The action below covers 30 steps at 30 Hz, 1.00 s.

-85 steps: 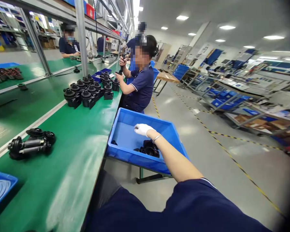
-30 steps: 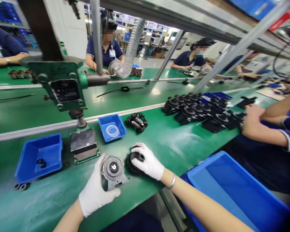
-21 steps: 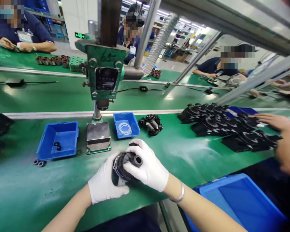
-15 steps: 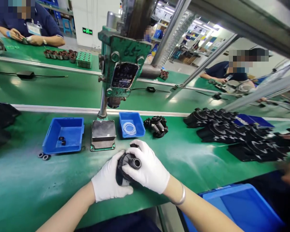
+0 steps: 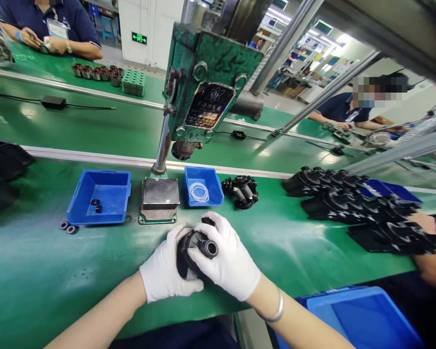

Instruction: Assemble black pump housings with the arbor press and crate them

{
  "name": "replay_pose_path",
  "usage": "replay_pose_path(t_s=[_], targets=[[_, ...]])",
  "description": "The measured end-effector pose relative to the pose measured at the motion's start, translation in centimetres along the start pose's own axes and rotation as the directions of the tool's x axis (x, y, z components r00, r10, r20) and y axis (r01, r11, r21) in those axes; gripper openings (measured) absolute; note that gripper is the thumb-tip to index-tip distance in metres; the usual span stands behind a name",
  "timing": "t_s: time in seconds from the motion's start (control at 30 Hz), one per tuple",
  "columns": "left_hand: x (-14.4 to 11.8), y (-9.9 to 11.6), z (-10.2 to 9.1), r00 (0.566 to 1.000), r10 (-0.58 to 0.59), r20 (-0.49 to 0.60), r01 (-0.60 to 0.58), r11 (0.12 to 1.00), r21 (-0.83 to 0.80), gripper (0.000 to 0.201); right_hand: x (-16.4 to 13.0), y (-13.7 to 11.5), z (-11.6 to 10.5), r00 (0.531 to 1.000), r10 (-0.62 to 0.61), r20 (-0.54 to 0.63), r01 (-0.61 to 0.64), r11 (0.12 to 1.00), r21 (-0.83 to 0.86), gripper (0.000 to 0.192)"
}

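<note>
Both my gloved hands hold one black pump housing (image 5: 195, 247) just above the green bench (image 5: 39, 276). My left hand (image 5: 167, 271) cups its left side and underside. My right hand (image 5: 228, 261) wraps over the top and right, beside the round outlet port that faces up. The part's lower half is hidden by my fingers. Right behind it stands the metal base block (image 5: 160, 199) of a green hand press (image 5: 209, 82).
A blue tray (image 5: 111, 194) with small black rings and a smaller blue tray (image 5: 214, 186) with white O-rings flank the block. Black rotor parts (image 5: 241, 190) lie behind; many black housings (image 5: 352, 206) crowd the right. A blue bin (image 5: 359, 317) sits low right, near a co-worker's arm (image 5: 430, 261).
My right hand came from the blue bin, brought a black cover to the bench and set it onto the grey-faced part in my left hand. Both hands now clasp the joined piece.
</note>
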State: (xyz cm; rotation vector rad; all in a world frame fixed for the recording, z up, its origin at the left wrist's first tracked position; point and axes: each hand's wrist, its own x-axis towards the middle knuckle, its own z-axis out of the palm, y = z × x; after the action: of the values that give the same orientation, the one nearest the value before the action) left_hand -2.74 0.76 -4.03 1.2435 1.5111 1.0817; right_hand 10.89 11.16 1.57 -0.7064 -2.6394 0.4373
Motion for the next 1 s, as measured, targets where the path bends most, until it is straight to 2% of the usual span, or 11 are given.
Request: replay_pose_path(t_s=[0.27, 0.33, 0.4, 0.5, 0.67, 0.73, 0.8, 0.87, 0.93, 1.0], targets=[[-0.2, -0.5, 0.1, 0.999, 0.047, -0.024, -0.046, 0.998, 0.032, 0.116, -0.1, 0.1, 0.2, 1.000, -0.017, -0.005, 0.017, 1.000, -0.005, 0.035], [-0.1, -0.8, 0.1, 0.994, 0.105, -0.031, -0.102, 0.992, 0.073, 0.112, -0.1, 0.2, 0.3, 1.000, -0.013, -0.009, 0.013, 1.000, 0.013, 0.035], [0.1, -1.0, 0.2, 0.972, 0.235, -0.025, -0.230, 0.965, 0.127, 0.105, -0.1, 0.3, 0.4, 1.000, -0.002, -0.030, 0.003, 1.000, 0.030, 0.033], [0.4, -1.1, 0.4, 0.911, 0.411, -0.031, -0.399, 0.897, 0.192, 0.094, 0.0, 0.1, 0.7, 0.997, 0.006, -0.076, -0.002, 0.999, 0.052, 0.029], [0.7, -1.3, 1.2, 0.880, 0.467, -0.086, -0.431, 0.862, 0.267, 0.089, -0.1, -0.1, 1.4, 0.989, 0.010, -0.146, -0.002, 0.998, 0.058, 0.031], [0.5, -0.8, 1.2, 0.876, 0.471, -0.106, -0.425, 0.856, 0.295, 0.087, 0.0, 0.4, 1.0, 0.995, -0.002, -0.101, 0.010, 0.997, 0.076, 0.043], [-0.1, 0.4, 0.5, 0.885, 0.452, -0.110, -0.398, 0.858, 0.325, 0.086, 0.5, 1.1, -0.4, 0.999, -0.047, -0.027, 0.050, 0.988, 0.143, 0.061], [-0.8, 2.3, -1.3, 0.897, 0.425, -0.120, -0.361, 0.862, 0.356, 0.086, 1.6, 1.8, -3.0, 0.994, -0.092, -0.057, 0.104, 0.960, 0.260, 0.071], [-1.1, 4.5, -3.9, 0.897, 0.408, -0.171, -0.323, 0.868, 0.377, 0.084, 3.5, 2.1, -6.6, 0.972, -0.074, -0.223, 0.156, 0.913, 0.377, 0.067], [-0.6, 6.2, -6.8, 0.878, 0.408, -0.253, -0.302, 0.879, 0.369, 0.080, 6.3, 1.7, -10.6, 0.919, -0.016, -0.395, 0.206, 0.872, 0.444, 0.063]])
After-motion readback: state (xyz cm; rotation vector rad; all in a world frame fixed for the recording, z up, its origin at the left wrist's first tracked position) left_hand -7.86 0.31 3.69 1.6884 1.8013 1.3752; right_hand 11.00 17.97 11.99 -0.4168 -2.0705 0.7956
